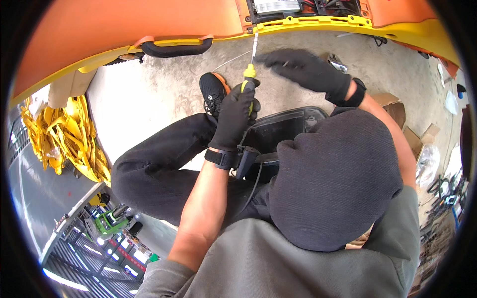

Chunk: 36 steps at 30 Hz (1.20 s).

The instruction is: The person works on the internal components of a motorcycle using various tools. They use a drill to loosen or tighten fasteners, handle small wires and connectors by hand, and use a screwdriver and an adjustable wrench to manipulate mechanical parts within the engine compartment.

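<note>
My left hand (233, 116), in a black glove, is closed around the handle of a yellow-and-black screwdriver (250, 72). The screwdriver points upward, its pale shaft reaching the yellow edge strip (308, 22) of a large orange body panel (124, 22). Whether the tip sits on a fastener is too small to tell. Just right of the shaft is my right hand (308, 69), also gloved in black, with its fingers stretched out toward the screwdriver. Motion blurs its fingertips, and no held object shows. A black handle (176, 48) is fixed along the panel's lower edge.
Beyond the strip, an opening holds wiring and a silvery unit (277, 6). A black plastic tray-like part (278, 131) lies by my legs. Crumpled yellow pieces (69, 136) are piled left, near a green tool (109, 223). Cardboard (392, 107) and clear plastic (428, 164) lie right.
</note>
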Each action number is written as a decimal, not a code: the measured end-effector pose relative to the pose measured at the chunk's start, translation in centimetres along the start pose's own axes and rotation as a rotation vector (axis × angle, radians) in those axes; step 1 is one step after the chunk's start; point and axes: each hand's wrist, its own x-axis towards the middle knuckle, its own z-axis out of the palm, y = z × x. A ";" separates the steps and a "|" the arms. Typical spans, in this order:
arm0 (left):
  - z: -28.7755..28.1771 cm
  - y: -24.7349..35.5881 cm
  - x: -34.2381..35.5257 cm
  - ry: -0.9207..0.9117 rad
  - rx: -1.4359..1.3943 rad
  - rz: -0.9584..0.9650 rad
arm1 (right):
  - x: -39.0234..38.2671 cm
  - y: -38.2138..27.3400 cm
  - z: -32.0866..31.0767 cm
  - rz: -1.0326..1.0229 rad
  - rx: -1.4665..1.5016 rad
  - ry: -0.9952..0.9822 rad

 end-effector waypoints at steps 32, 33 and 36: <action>3.3 -3.1 3.4 0.174 -0.291 0.120 | -15.7 -6.6 -11.8 0.968 0.674 0.620; 2.9 -3.9 3.9 0.179 -0.217 0.169 | -14.1 -8.1 -11.7 0.938 0.607 0.582; 4.2 -3.7 4.1 0.205 -0.337 0.127 | -9.9 -11.1 -10.5 0.979 0.317 0.497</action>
